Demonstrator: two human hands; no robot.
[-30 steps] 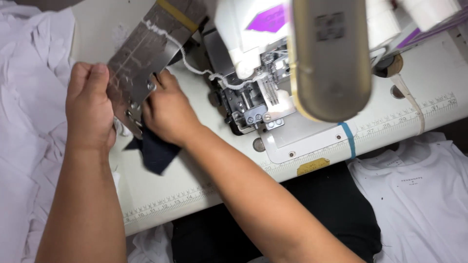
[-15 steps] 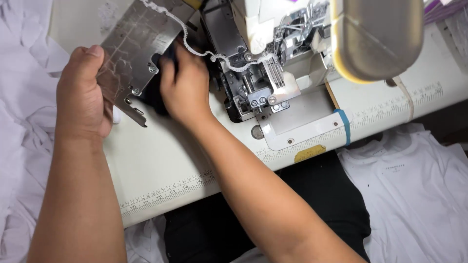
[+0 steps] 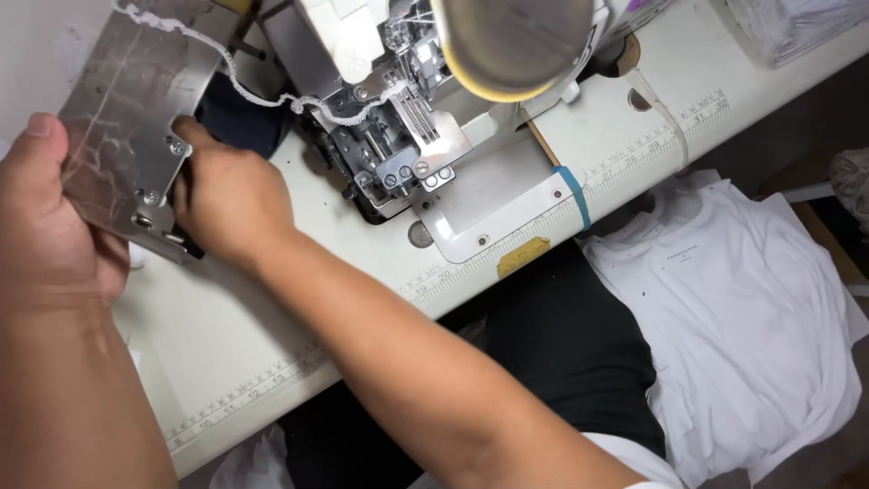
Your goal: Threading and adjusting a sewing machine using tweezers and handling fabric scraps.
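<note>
Since a moment ago, right hand (image 3: 231, 195) has pushed under the metal plate (image 3: 136, 118), fingers curled on dark fabric (image 3: 240, 118) at twelve o'clock; left hand (image 3: 45, 217) grips the plate's edge. Best keep the plate lifted steady.

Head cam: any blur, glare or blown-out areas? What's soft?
Head view: mostly sharp around the presser foot; the lamp shade close to the lens is soft. Mild glare on the metal guide plate and the white machine table. The white garment is bright, folds readable. Left hand and right hand are slightly soft near the frame edge, evenly lit, without hard shadows.
</note>
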